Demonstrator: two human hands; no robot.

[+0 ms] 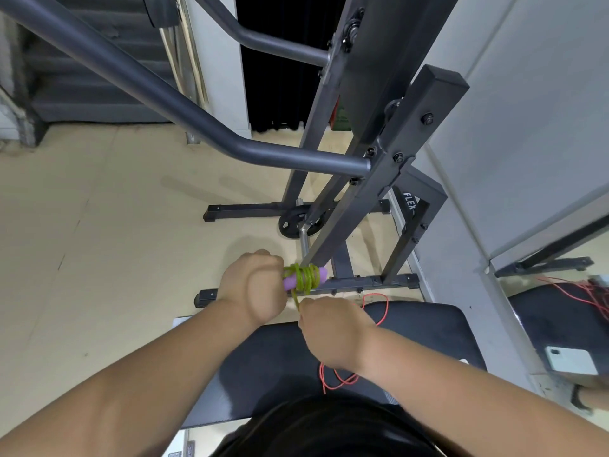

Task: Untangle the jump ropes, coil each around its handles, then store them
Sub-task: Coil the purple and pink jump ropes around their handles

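Underfoot and out to the far left, a pale beige floor (99, 225) spreads smooth and matte, with a few dark scuffs. A plain grey wall (527, 110) closes the right side. Against it at the near right a mirror-like panel (560, 275) shows a dark pad and loops of red cord.

A dark grey steel rack (389, 140) of square tubing, bolted at its joints, rises through the middle. A round bent bar (164, 103) reaches from it to the far left. Its flat feet rest on the floor, and a black round weight plate (298, 222) sits low between them on a metal peg.

Nearest, a black padded bench (280, 357) with a smooth, faintly shiny cover lies under both forearms. A thin red rope (382, 311) loops loosely on the pad, part of it hidden under the right wrist. A white phone (570, 360) shows at the near right.

The left hand (253, 288) is closed in a fist round the near ends of the purple handles (321, 273), held just beyond the bench's far edge. The handles are smooth and rounded and lie side by side. A thin green rope (304, 278) is wound round them in several tight turns. One loose green strand drops to the right hand (329, 331), which pinches it just below the handles. That hand's fingers curl under, their tips hidden.
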